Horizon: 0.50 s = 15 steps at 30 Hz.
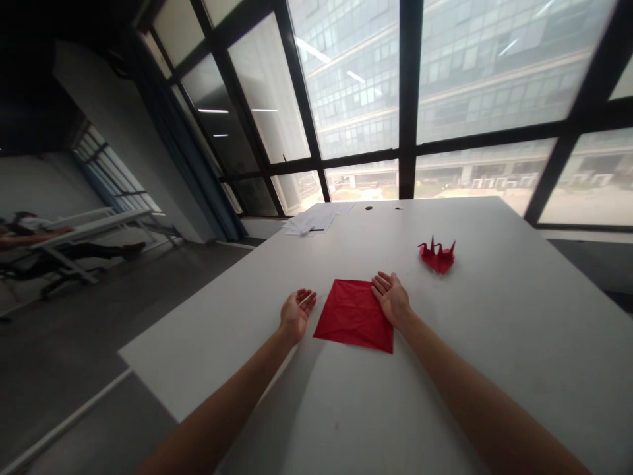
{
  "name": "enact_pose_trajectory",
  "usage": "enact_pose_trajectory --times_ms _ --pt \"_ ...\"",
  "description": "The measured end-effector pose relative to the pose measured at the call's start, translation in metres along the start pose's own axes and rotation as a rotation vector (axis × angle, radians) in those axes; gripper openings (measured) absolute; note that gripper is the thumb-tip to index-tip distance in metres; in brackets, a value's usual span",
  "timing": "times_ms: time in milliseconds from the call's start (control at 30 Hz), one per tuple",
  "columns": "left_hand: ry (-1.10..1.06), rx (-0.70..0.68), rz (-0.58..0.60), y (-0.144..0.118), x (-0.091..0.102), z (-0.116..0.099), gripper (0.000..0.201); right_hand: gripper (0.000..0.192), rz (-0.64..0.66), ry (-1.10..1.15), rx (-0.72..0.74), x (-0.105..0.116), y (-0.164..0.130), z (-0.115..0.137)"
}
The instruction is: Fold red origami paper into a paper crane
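Note:
A red square sheet of paper [355,315], creased, lies flat on the white table [494,343] between my hands. My left hand [297,313] rests palm up just left of the sheet, fingers apart, holding nothing. My right hand [390,296] lies palm up at the sheet's right upper edge, fingers apart, touching or just overlapping the paper's corner. A folded red paper crane [437,255] stands on the table beyond and to the right of my right hand.
White papers with a dark pen [312,221] lie at the table's far left edge, with two small dark dots [383,208] near them. Big windows rise behind the table. At far left a person [30,231] sits by another table.

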<state>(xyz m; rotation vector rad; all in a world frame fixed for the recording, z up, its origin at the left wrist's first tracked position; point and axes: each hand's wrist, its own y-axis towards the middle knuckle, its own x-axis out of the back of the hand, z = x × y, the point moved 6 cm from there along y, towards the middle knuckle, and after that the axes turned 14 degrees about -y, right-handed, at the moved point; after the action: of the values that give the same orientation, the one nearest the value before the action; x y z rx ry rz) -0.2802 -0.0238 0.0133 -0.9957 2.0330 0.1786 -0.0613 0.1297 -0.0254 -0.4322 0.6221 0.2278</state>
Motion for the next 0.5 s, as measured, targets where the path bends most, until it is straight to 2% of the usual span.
enact_pose_trajectory --times_ms 67,133,233,300,400,500 --pt "0.001 -0.018 0.018 0.003 -0.016 -0.006 0.018 0.032 -0.009 0.014 0.016 -0.002 -0.002 -0.002" --pt "-0.019 0.005 0.097 0.002 -0.048 0.009 0.014 0.030 -0.014 0.024 0.040 -0.005 -0.005 -0.004" --pt "-0.070 0.139 0.228 -0.001 -0.104 0.058 0.014 0.023 -0.003 0.027 0.097 -0.009 -0.013 -0.005" --pt "-0.110 0.247 0.291 -0.004 -0.132 0.093 0.018 0.014 0.014 0.015 0.163 -0.010 -0.017 -0.001" --pt "-0.185 0.360 0.343 -0.004 -0.149 0.134 0.025 0.013 -0.011 -0.025 0.287 -0.004 -0.015 0.017" --pt "-0.249 0.428 0.354 0.001 -0.141 0.156 0.030 0.016 -0.128 -0.093 0.402 0.015 -0.003 0.047"
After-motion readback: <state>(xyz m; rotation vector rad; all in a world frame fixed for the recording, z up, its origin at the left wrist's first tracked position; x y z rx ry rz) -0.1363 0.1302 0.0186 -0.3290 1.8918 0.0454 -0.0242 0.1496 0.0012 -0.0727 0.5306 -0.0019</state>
